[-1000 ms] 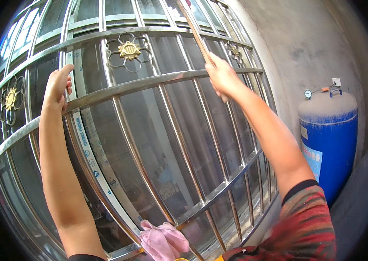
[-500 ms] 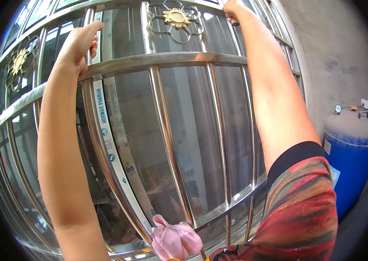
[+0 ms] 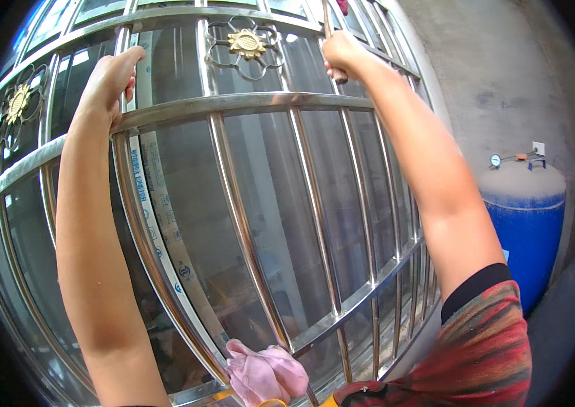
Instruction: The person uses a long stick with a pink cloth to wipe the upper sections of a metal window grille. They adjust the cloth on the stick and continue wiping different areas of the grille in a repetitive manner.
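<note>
Reaching up at the upper left, my left hand [image 3: 109,80] is closed around an upright metal bar [image 3: 123,42] of a shiny window grille, just above its thick crossbar [image 3: 186,108]. My right hand [image 3: 343,55], raised at the top right, is wrapped round a thin brown stick [image 3: 329,19]. The stick's lower end sticks out below my fist, and its upper end runs out of the picture. Beside the stick, at the top edge, shows a bit of dark red material [image 3: 343,5], too small to name. A pink cloth [image 3: 267,374] hangs low in front of me against the grille.
Gold sunflower ornaments [image 3: 247,44] in wire petals sit in the grille. Dark glass [image 3: 260,176] lies behind the bars, with a printed white strip [image 3: 148,197] on its frame. A dusty blue tank [image 3: 528,230] with a gauge [image 3: 495,161] stands by the grey wall [image 3: 491,81] at right.
My right hand has come lower and further left in the picture, bringing more of the stick into sight. My view has shifted a little to the right. The left hand keeps its hold on the bar.
</note>
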`<state>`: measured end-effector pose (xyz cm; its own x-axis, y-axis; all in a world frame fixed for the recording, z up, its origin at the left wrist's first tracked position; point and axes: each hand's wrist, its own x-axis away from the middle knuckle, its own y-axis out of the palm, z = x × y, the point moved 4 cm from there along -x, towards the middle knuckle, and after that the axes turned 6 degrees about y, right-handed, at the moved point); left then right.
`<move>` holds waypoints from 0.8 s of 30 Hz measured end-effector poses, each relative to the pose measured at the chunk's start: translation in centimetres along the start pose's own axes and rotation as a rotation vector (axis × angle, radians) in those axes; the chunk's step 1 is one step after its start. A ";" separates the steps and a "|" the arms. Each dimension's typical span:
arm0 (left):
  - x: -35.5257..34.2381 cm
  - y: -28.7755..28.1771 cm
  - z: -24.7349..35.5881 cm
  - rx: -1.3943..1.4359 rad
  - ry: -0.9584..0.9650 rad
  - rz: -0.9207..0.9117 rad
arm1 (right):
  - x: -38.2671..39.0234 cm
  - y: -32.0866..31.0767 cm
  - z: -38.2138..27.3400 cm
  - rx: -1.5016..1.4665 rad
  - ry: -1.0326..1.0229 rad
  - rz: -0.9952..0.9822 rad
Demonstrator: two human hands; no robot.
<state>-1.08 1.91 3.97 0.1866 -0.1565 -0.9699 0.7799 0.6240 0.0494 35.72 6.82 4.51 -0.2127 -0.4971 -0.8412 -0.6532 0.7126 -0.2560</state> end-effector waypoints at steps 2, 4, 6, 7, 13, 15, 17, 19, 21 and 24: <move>0.2 0.0 0.4 0.056 -0.009 -0.001 | 3.6 -0.1 0.2 -0.303 0.099 0.149; 0.9 0.0 0.6 0.094 0.043 0.011 | 7.4 0.2 0.0 -0.337 0.084 0.107; 0.8 0.0 0.8 0.114 -0.012 0.002 | 11.6 0.5 0.6 -0.395 0.068 0.059; 0.9 -0.1 0.7 0.119 -0.017 -0.001 | 13.7 0.5 1.0 -0.391 0.090 0.038; 0.5 -0.1 0.6 0.101 -0.069 -0.069 | 26.3 -1.6 2.9 -0.395 0.247 -0.074; 0.4 -0.2 0.6 0.137 -0.065 -0.057 | 27.3 -2.6 3.2 -0.385 0.281 -0.070; 0.5 -0.1 0.8 0.180 -0.045 -0.042 | 26.1 -3.0 3.2 -0.349 0.232 -0.052; 0.6 -0.1 0.8 0.192 -0.047 -0.044 | 23.0 -3.1 3.4 -0.270 0.251 0.003; 0.8 -0.1 0.8 0.193 -0.047 -0.018 | 19.1 -1.8 3.1 -0.259 0.194 0.042; 0.9 -0.1 0.8 0.146 -0.005 -0.055 | 10.9 0.0 1.5 -0.248 0.110 0.118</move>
<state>-0.56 1.08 3.32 0.1435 -0.1914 -0.9710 0.8674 0.4967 0.0302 34.50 2.10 -5.36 -0.3661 -0.4781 -0.7984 -0.7741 0.6327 -0.0239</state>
